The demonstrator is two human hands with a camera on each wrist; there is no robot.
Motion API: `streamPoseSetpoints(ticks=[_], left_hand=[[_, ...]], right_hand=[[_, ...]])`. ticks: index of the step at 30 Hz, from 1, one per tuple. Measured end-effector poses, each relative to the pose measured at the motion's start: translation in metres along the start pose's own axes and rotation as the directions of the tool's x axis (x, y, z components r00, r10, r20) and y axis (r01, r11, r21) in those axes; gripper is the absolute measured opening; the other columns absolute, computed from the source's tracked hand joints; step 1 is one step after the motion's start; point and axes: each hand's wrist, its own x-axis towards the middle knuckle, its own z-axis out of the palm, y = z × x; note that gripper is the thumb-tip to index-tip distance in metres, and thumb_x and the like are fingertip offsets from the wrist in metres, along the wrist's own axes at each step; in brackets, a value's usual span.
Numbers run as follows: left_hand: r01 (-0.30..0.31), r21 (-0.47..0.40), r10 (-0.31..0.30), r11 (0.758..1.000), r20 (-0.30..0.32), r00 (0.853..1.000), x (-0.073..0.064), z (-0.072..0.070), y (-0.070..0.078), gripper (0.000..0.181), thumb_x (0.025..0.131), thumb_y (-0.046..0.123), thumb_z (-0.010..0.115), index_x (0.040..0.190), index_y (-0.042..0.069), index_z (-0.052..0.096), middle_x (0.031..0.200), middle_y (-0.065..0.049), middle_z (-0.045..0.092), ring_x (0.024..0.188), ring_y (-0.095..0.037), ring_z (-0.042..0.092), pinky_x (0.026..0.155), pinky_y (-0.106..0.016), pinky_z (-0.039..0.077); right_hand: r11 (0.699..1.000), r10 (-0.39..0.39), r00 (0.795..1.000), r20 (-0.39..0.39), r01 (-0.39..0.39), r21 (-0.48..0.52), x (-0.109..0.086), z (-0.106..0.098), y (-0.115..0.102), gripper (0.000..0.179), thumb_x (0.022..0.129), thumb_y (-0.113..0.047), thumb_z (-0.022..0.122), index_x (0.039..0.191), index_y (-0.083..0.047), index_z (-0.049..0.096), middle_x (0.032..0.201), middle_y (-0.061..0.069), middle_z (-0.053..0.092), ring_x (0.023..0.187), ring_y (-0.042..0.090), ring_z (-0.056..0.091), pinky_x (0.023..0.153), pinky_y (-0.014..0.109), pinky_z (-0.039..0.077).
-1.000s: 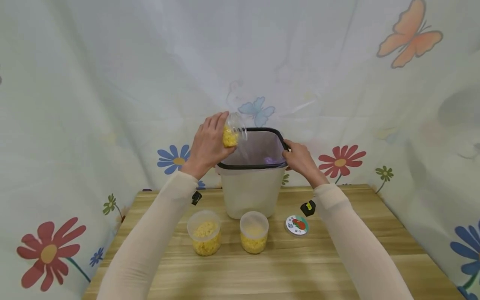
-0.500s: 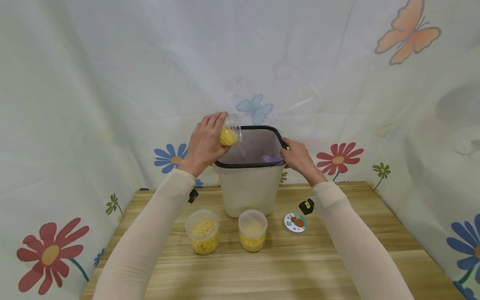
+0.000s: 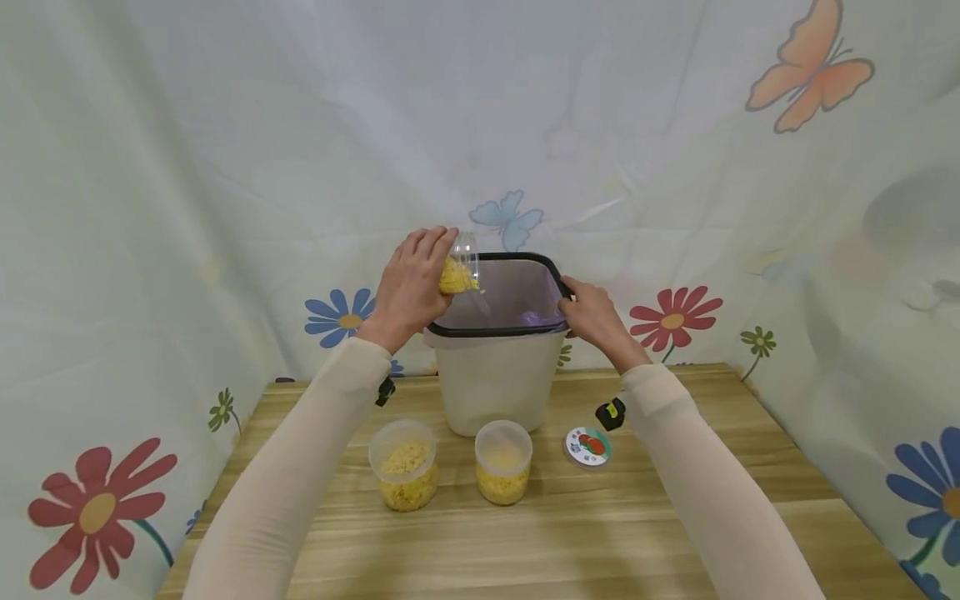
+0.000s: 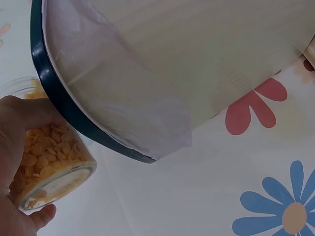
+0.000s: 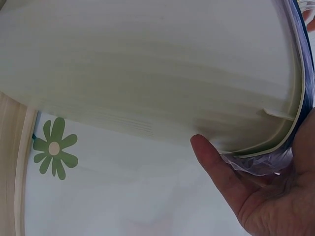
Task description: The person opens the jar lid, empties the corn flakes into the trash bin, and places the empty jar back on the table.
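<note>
My left hand (image 3: 411, 283) grips a clear jar (image 3: 468, 247) of yellow flakes, tipped on its side above the left part of a white trash bin (image 3: 495, 383). Flakes lie at the jar's mouth, and a small bit shows just outside it. In the left wrist view, fingers and thumb wrap the jar (image 4: 54, 162) beside the bin's dark rim (image 4: 64, 105). My right hand (image 3: 596, 317) holds the rim's right side. In the right wrist view, that hand's thumb (image 5: 216, 169) lies along the bin's outer wall, with the bag edge (image 5: 261, 164) bunched at the palm.
Two clear tubs stand in front of the bin, a wider left one (image 3: 407, 479) and a smaller right one (image 3: 503, 479), both holding yellow flakes. A round printed lid (image 3: 588, 447) lies right of them on the wooden table (image 3: 480, 550). A patterned curtain (image 3: 360, 167) hangs behind.
The jar has tipped further, its mouth turning downward, and flakes have slid toward the opening. My right hand keeps its hold on the rim. The head view has shifted slightly.
</note>
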Motion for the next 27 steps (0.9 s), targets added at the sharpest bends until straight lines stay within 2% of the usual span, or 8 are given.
streamPoseSetpoints(ticks=[5,9,27], left_hand=[[-0.017,0.015,0.017,1.000,-0.003,1.000,0.0012,0.0019,-0.0008,0.085,0.076,0.018,0.080,0.148,0.010,0.037,0.147,-0.011,0.046,0.136,-0.032,0.041,0.118,-0.043,0.033],[-0.026,0.028,0.026,0.999,0.001,1.000,0.0019,0.0032,-0.0015,0.084,0.076,0.014,0.079,0.148,0.011,0.037,0.147,-0.011,0.046,0.136,-0.032,0.041,0.119,-0.042,0.032],[-0.039,0.060,0.038,0.997,0.022,0.999,0.0054,0.0053,-0.0041,0.078,0.076,0.000,0.065,0.147,0.011,0.038,0.148,-0.011,0.046,0.137,-0.032,0.039,0.120,-0.042,0.030]], right_hand=[[1.000,0.003,1.000,0.004,-0.003,0.001,-0.0001,-0.0005,0.0005,0.060,0.099,-0.017,0.040,0.156,-0.007,0.025,0.153,0.023,0.039,0.075,0.027,0.072,0.068,0.036,0.061],[1.000,0.006,1.000,0.003,-0.006,0.008,0.0003,-0.0003,0.0011,0.059,0.099,-0.017,0.041,0.156,-0.008,0.026,0.154,0.022,0.039,0.073,0.026,0.071,0.065,0.034,0.061],[1.000,0.008,1.000,0.019,-0.008,0.013,0.0041,0.0001,0.0014,0.059,0.098,-0.014,0.040,0.155,-0.006,0.025,0.154,0.023,0.037,0.085,0.032,0.071,0.065,0.033,0.061]])
